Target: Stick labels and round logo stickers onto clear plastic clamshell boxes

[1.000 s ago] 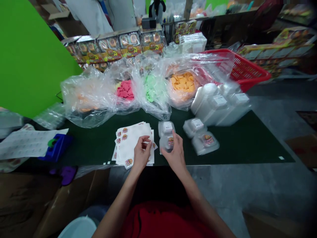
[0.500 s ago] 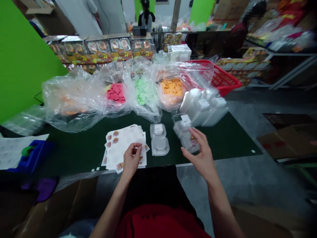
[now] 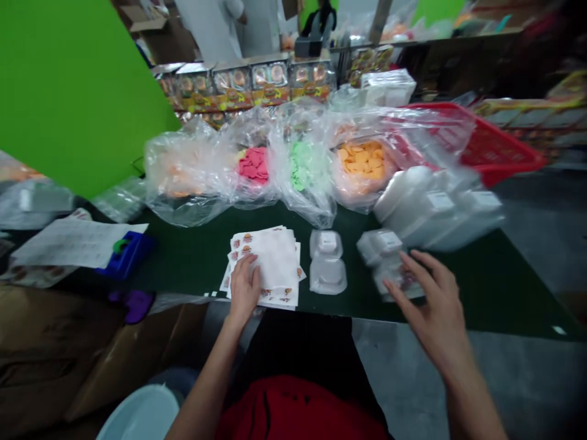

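A pile of white sticker sheets (image 3: 276, 256) printed with small burger pictures lies on the dark green table. My left hand (image 3: 245, 290) rests at the pile's left edge, thumb apart from the curved fingers. Right of the sheets is a clear plastic clamshell box (image 3: 328, 276) with a small white label, lying opened out. Farther right lies a second clear clamshell (image 3: 383, 250), blurred, also labelled, with a burger sticker partly visible on it. My right hand (image 3: 431, 299) is at that clamshell's right side, fingers spread; whether the fingertips touch it is unclear.
Stacked clear clamshells (image 3: 435, 208) stand behind my right hand. Plastic bags hold pink pieces (image 3: 254, 165), green pieces (image 3: 300, 165) and orange pieces (image 3: 362, 160). A red basket (image 3: 499, 143) is at back right, a blue tape dispenser (image 3: 131, 253) at left. Packaged boxes (image 3: 233, 85) line the back.
The view has swung left, so the table things appear farther right. My left hand has gone from a pinch over the sheets to looser fingers at their left edge. My right hand stays beside the second clamshell.
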Demonstrator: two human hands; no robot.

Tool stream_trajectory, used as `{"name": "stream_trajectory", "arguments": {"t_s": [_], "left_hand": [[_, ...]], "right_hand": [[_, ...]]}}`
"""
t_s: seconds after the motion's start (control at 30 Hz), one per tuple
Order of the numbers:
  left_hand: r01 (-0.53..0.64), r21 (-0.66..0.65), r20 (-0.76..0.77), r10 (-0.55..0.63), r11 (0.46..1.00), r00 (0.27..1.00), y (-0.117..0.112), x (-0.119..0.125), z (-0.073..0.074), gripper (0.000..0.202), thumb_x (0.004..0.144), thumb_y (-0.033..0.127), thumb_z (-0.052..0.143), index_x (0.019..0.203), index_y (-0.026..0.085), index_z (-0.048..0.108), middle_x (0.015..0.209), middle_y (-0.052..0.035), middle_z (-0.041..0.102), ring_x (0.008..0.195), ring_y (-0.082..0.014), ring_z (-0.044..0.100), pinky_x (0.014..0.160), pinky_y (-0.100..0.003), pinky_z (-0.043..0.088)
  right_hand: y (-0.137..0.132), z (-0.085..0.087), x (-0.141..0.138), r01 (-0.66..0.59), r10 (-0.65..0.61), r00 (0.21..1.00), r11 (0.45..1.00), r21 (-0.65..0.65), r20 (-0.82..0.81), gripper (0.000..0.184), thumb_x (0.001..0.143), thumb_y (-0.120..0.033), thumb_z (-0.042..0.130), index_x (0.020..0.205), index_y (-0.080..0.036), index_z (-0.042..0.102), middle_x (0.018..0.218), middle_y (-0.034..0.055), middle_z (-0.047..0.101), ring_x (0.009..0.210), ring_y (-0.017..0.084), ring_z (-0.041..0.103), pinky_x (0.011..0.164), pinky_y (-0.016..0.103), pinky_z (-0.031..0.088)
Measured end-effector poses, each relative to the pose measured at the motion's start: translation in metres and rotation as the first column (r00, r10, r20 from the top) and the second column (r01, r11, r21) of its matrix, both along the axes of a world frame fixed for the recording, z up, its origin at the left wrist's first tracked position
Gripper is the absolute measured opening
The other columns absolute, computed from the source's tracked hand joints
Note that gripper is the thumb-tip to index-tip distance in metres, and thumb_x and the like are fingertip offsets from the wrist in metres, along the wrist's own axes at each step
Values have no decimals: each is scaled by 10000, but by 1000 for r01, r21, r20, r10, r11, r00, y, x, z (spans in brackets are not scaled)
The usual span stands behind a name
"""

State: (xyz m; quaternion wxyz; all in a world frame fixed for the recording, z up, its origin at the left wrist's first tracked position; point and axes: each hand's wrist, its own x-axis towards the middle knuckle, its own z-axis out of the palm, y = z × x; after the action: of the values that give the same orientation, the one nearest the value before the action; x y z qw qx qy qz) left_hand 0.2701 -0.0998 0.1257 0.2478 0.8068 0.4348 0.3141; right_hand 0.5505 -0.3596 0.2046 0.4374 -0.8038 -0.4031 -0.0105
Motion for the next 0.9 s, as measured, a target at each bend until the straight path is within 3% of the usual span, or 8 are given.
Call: {"name": "stream_trajectory", "arguments": {"t_s": [0.07, 0.17, 0.33, 0.47, 0.6, 0.73, 0.8, 0.9], "left_hand": [[24, 69, -108, -16, 997, 994, 9, -16, -7, 449, 1023, 343, 496, 1432, 184, 589, 1547, -172, 585, 1514, -340, 473, 1256, -574, 347], [104, 75, -241, -84, 992, 967, 10, -33, -18, 635, 1018, 441, 574, 1584, 187, 444, 1658, -180, 460, 1599, -370, 330, 1287, -634, 260], [202, 66, -231, -182, 977, 956, -3, -50, -30, 500, 1065, 408, 530, 1524, 210, 541, 1585, -139, 561, 1568, -314, 405, 1298, -620, 271], [101, 29, -45, -100, 994, 994, -17, -61, -23, 394, 1098, 314, 442, 1427, 245, 649, 1477, -88, 670, 1462, -260, 560, 1279, -572, 372], [120, 76, 119, -128, 990, 985, -48, -68, 3, 421, 1092, 233, 446, 1471, 270, 626, 1530, -72, 627, 1469, -248, 553, 1280, -550, 400], [294, 214, 129, -325, 931, 937, -83, -69, 19, 498, 1052, 137, 499, 1522, 284, 579, 1540, -92, 614, 1468, -278, 552, 1225, -547, 479], [397, 249, 89, -429, 884, 899, -96, -68, 20, 551, 1036, 111, 519, 1557, 290, 539, 1538, -99, 615, 1467, -286, 552, 1206, -534, 504], [475, 236, 52, -499, 848, 865, -111, -68, 18, 595, 1032, 83, 504, 1592, 284, 497, 1553, -106, 600, 1476, -277, 543, 1201, -498, 514]], "right_hand": [[19, 7, -45, -153, 175, 957, 982, 109, -230, 351, 965, -418, 699, 1310, -357, 729, 1387, 92, 679, 1296, 341, 638, 1131, 565, 500], [58, -10, -111, -399, 431, 721, 898, 184, -543, 183, 976, -371, 683, 1095, -310, 808, 1164, 72, 788, 1129, 294, 732, 1045, 487, 571], [99, -58, -164, -456, 425, 396, 860, 227, -814, 277, 912, -471, 734, 1000, -225, 823, 975, 72, 829, 906, 258, 772, 870, 400, 626], [85, -65, -161, -374, 319, 360, 910, 177, -877, 389, 870, -589, 774, 966, -215, 815, 911, 72, 817, 876, 263, 765, 844, 386, 625], [61, -56, -143, -188, 211, 401, 971, 145, -891, 457, 849, -617, 802, 1142, -266, 776, 1209, 109, 793, 1171, 312, 725, 1066, 479, 563], [49, -50, -121, -183, 371, 297, 926, 329, -880, 787, 686, -802, 826, 1281, -294, 738, 1391, 124, 718, 1339, 342, 638, 1178, 532, 476], [43, -45, -108, -233, 419, 254, 901, 365, -872, 829, 617, -821, 850, 1242, -284, 761, 1302, 126, 759, 1229, 351, 696, 1111, 528, 535], [32, -35, -94, -300, 373, 304, 911, 283, -877, 678, 622, -652, 935, 1169, -279, 792, 1114, 94, 814, 984, 309, 755, 883, 441, 641]]}}
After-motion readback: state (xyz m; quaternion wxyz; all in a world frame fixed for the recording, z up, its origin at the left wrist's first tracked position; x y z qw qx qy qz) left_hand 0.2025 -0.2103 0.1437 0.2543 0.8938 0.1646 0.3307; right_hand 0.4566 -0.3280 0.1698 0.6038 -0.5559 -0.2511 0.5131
